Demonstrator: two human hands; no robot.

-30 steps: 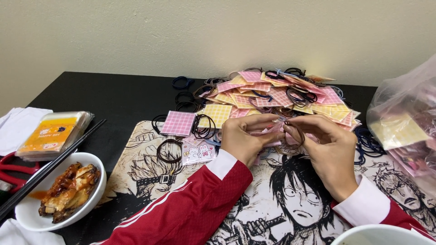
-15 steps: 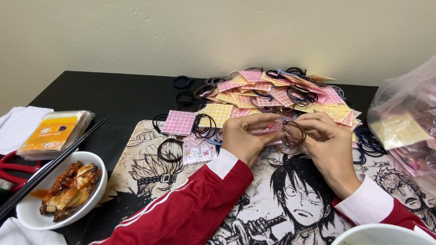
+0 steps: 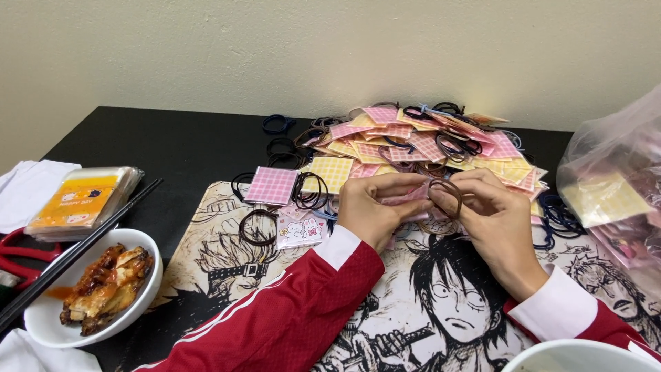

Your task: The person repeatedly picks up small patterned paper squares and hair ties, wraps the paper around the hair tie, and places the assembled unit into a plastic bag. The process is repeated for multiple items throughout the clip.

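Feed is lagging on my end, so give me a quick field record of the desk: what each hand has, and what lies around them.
left hand: fingers pinch a pink checked card, partly hidden
right hand: fingers hold brown hair ties against that card
behind hands: pile of pink and yellow checked cards mixed with dark hair ties
left of hands: single pink card, loose brown tie
surface: black-and-white comic-print mat on a black table
far left: white bowl of glazed chicken, black chopsticks across it, orange packet
far right: clear plastic bag of more cards

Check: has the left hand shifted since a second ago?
No. The left hand sits at the same spot beside the pink checked card, both hands still pinching the brown hair tie.
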